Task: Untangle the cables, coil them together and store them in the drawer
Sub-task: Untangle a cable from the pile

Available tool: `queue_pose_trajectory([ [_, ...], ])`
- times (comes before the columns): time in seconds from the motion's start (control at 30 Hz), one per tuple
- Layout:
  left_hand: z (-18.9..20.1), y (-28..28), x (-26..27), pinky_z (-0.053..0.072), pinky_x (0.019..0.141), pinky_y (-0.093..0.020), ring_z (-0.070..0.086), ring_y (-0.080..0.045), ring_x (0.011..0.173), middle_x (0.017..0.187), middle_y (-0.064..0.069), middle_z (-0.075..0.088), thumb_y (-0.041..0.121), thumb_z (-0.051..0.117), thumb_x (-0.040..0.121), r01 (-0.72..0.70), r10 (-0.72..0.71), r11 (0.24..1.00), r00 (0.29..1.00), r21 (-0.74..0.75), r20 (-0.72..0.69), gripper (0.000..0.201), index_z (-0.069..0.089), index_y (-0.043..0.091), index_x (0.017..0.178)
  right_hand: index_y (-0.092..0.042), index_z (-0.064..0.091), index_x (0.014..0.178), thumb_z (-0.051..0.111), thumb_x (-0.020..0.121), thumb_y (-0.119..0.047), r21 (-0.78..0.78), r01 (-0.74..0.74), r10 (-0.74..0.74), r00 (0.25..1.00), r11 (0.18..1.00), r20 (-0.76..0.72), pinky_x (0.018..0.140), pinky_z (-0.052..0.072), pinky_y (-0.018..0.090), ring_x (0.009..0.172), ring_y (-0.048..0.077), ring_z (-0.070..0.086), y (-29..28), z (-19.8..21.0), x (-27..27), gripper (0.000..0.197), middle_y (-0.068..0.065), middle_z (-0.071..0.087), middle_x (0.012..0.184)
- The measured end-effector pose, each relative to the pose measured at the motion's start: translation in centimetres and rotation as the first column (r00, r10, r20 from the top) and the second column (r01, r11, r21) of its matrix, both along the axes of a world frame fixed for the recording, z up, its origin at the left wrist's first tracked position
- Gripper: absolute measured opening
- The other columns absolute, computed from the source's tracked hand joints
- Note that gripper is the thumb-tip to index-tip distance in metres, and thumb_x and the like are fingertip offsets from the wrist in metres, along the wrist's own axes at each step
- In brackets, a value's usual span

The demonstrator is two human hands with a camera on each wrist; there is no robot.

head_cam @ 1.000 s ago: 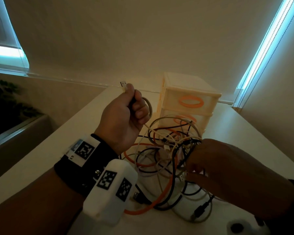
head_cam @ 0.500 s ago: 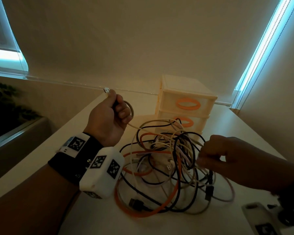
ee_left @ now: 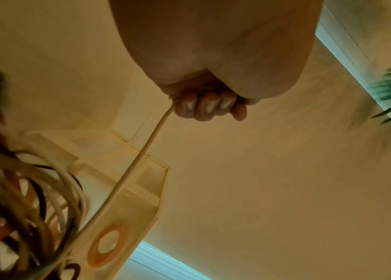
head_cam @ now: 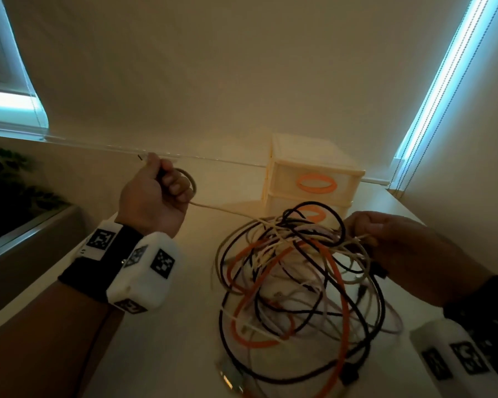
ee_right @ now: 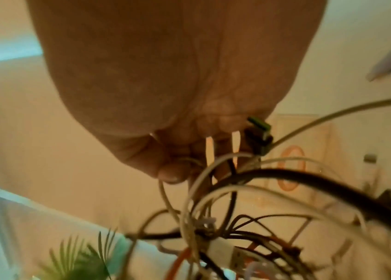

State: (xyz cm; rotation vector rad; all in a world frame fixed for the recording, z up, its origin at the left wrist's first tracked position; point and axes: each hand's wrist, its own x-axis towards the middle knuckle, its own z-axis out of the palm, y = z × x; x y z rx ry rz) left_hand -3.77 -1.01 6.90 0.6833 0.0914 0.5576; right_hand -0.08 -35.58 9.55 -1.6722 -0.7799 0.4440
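Note:
A tangle of black, white, beige and orange cables (head_cam: 296,285) lies in a heap on the white table (head_cam: 161,349). My left hand (head_cam: 158,193) is raised at the left, fist curled round a beige cable (head_cam: 222,209) that runs taut to the heap; the same beige cable (ee_left: 139,157) leaves the fist (ee_left: 204,106) in the left wrist view. My right hand (head_cam: 385,239) pinches several strands at the heap's upper right edge, seen close as the bundle (ee_right: 216,166) in the right wrist view. The cream drawer unit (head_cam: 314,182) with orange handles stands behind the heap, drawers closed.
A wall with a drawn blind rises behind the table, bright window strips (head_cam: 443,81) at right and left. A green plant (head_cam: 9,182) sits beyond the table's left edge. A plug (head_cam: 230,374) lies at the heap's near edge. Bare tabletop lies between my arms.
My left hand has moved left and away from the heap, drawing the beige cable taut. My right hand has shifted right and now holds strands at the heap's edge. The heap spread out.

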Motion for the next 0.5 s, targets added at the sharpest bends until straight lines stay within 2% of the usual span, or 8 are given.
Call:
queue_pose_trajectory([
  [0.07, -0.2, -0.4, 0.2, 0.029, 0.046, -0.023, 0.032, -0.011, 0.05, 0.058, 0.005, 0.034, 0.041, 0.037, 0.108, 0.012, -0.012, 1.0, 1.0, 0.023, -0.002, 0.047, 0.051, 0.018, 0.07, -0.021, 0.059, 0.072, 0.054, 0.097, -0.043, -0.23, 0.063, 0.018, 0.942, 0.971, 0.334, 0.06, 0.048, 0.02, 0.067, 0.011, 0.057, 0.5, -0.1, 0.2, 0.033, -0.004, 0.06, 0.075],
  [0.13, -0.2, -0.8, 0.1, 0.028, 0.047, -0.024, 0.031, -0.011, 0.05, 0.058, 0.005, 0.032, 0.042, 0.038, 0.108, 0.032, -0.033, 0.997, 0.999, 0.064, 0.013, 0.047, 0.051, 0.018, 0.069, -0.034, 0.062, 0.077, 0.062, 0.085, -0.05, -0.405, 0.232, 0.125, 0.719, 0.885, 0.684, 0.068, 0.049, 0.022, 0.079, 0.011, 0.059, 0.8, 0.2, 0.7, 0.018, -0.011, 0.06, 0.083],
  [0.17, -0.1, -1.0, 0.1, 0.027, 0.048, -0.024, 0.031, -0.011, 0.051, 0.059, 0.005, 0.031, 0.042, 0.039, 0.107, 0.042, -0.044, 0.995, 0.999, 0.087, 0.018, 0.047, 0.051, 0.018, 0.069, -0.036, 0.063, 0.079, 0.065, 0.084, -0.047, -0.413, 0.289, 0.162, 0.616, 0.864, 0.771, 0.071, 0.049, 0.026, 0.084, 0.01, 0.057, 0.9, 0.3, 1.1, 0.012, -0.013, 0.058, 0.084],
  [0.23, 0.2, -1.3, -0.2, 0.026, 0.049, -0.024, 0.03, -0.011, 0.052, 0.061, 0.004, 0.03, 0.042, 0.04, 0.107, 0.065, -0.069, 0.989, 0.997, 0.131, 0.032, 0.046, 0.051, 0.018, 0.07, -0.032, 0.063, 0.081, 0.066, 0.085, -0.037, -0.351, 0.332, 0.15, 0.504, 0.876, 0.851, 0.073, 0.049, 0.034, 0.089, 0.008, 0.053, 1.3, 0.9, 1.6, 0.007, -0.016, 0.056, 0.087],
  [0.37, 0.2, -2.2, -0.4, 0.026, 0.047, -0.025, 0.028, -0.012, 0.052, 0.062, 0.003, 0.029, 0.042, 0.039, 0.107, 0.064, -0.076, 0.973, 0.996, 0.222, 0.049, 0.045, 0.05, 0.017, 0.071, -0.02, 0.064, 0.089, 0.065, 0.09, -0.024, -0.142, 0.397, 0.033, 0.269, 0.907, 0.963, 0.081, 0.046, 0.041, 0.095, 0.021, 0.054, 2.6, 2.8, 1.3, 0.005, -0.004, 0.065, 0.095],
  [0.4, 0.2, -2.3, -0.4, 0.025, 0.047, -0.025, 0.027, -0.012, 0.052, 0.061, 0.003, 0.028, 0.042, 0.038, 0.108, 0.05, -0.065, 0.967, 0.997, 0.249, 0.05, 0.046, 0.05, 0.017, 0.071, -0.018, 0.063, 0.09, 0.065, 0.091, -0.022, -0.079, 0.393, -0.024, 0.25, 0.916, 0.968, 0.079, 0.047, 0.039, 0.093, 0.02, 0.055, 2.8, 3.3, 1.1, 0.004, -0.004, 0.066, 0.096],
  [0.43, 0.2, -2.2, -0.4, 0.025, 0.047, -0.025, 0.027, -0.012, 0.052, 0.061, 0.003, 0.028, 0.041, 0.037, 0.108, 0.033, -0.047, 0.962, 0.998, 0.27, 0.048, 0.047, 0.05, 0.017, 0.071, -0.018, 0.064, 0.093, 0.063, 0.093, -0.021, -0.017, 0.371, -0.098, 0.29, 0.929, 0.952, 0.077, 0.05, 0.035, 0.09, 0.017, 0.057, 2.9, 3.7, 1.0, 0.003, -0.005, 0.066, 0.097],
  [0.5, 0.3, -2.0, -0.4, 0.026, 0.047, -0.025, 0.027, -0.012, 0.052, 0.06, 0.004, 0.028, 0.041, 0.037, 0.109, -0.008, -0.001, 0.959, 0.999, 0.283, 0.032, 0.047, 0.049, 0.017, 0.071, -0.015, 0.065, 0.098, 0.059, 0.097, -0.019, 0.094, 0.334, -0.254, 0.478, 0.938, 0.841, 0.075, 0.056, 0.024, 0.087, 0.011, 0.065, 3.2, 4.3, 0.9, 0.007, -0.007, 0.069, 0.098],
])
